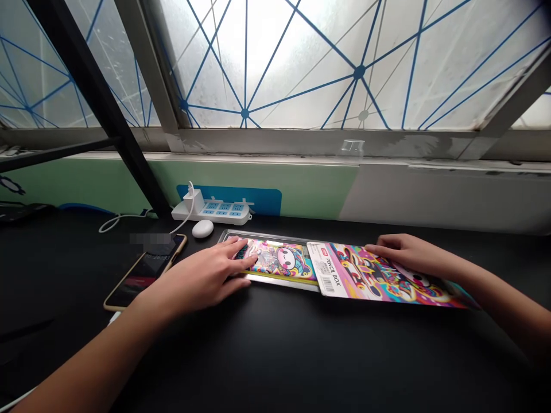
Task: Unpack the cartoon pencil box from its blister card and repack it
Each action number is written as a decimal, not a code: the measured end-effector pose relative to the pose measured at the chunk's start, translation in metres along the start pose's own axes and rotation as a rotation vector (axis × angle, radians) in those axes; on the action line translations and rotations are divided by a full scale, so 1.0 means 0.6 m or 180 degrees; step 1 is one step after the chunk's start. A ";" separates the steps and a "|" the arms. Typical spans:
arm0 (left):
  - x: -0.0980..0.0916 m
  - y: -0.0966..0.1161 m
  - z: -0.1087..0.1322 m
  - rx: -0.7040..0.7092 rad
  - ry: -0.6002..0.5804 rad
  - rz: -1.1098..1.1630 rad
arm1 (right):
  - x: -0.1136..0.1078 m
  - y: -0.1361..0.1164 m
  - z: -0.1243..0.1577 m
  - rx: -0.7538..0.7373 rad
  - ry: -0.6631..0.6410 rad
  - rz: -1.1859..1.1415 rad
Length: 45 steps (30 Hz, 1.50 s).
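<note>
A colourful cartoon-printed pencil box (284, 259) lies on the desk in a clear plastic tray (267, 236). Across its left end rests my left hand (219, 267), the fingers curved over the print and the thumb along the near side, holding it. A bright printed card sleeve marked "PENCIL BOX" (365, 272) covers the right part of the tray, with a white label and barcode at its left end. My right hand (400, 252) grips the sleeve's far edge between thumb and bent fingers. The sleeve hides the pencil box's right end.
Left of the tray, a phone (146, 272) in a tan case lies partly behind my left forearm. A round white object (202, 229) sits before a power strip (219, 211) with a plugged-in charger and cable. A black slanted post (107, 115) rises at the left.
</note>
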State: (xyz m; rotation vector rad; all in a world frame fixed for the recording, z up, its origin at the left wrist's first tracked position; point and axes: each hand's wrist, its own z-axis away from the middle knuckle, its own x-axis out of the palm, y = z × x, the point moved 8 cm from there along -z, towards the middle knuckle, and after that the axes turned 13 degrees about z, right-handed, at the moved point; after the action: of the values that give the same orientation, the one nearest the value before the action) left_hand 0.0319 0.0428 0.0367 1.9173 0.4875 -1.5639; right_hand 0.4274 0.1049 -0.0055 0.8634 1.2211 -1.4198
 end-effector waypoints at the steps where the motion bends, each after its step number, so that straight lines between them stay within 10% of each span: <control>1: -0.003 0.006 0.000 0.0021 0.0026 0.0018 | 0.001 0.012 -0.004 0.0024 -0.0014 -0.0045; 7: 0.010 0.025 -0.022 -0.0014 0.0457 -0.0135 | 0.001 -0.047 0.009 -0.0118 0.0818 -0.0120; 12: 0.042 0.014 -0.030 -0.0240 0.0297 -0.0247 | 0.029 -0.092 0.016 -0.0258 0.0598 -0.0206; 26: 0.048 -0.014 -0.038 0.0161 0.0300 -0.0079 | 0.026 -0.041 0.012 -0.0371 -0.0189 -0.0378; 45: 0.045 -0.022 -0.037 0.0207 0.0311 -0.0001 | 0.005 -0.010 0.010 -0.0321 -0.0065 -0.0482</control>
State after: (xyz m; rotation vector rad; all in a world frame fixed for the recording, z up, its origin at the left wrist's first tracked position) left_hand 0.0465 0.0646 0.0101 2.0503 0.4837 -1.5085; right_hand 0.4214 0.0982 -0.0055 0.6980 1.3541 -1.4694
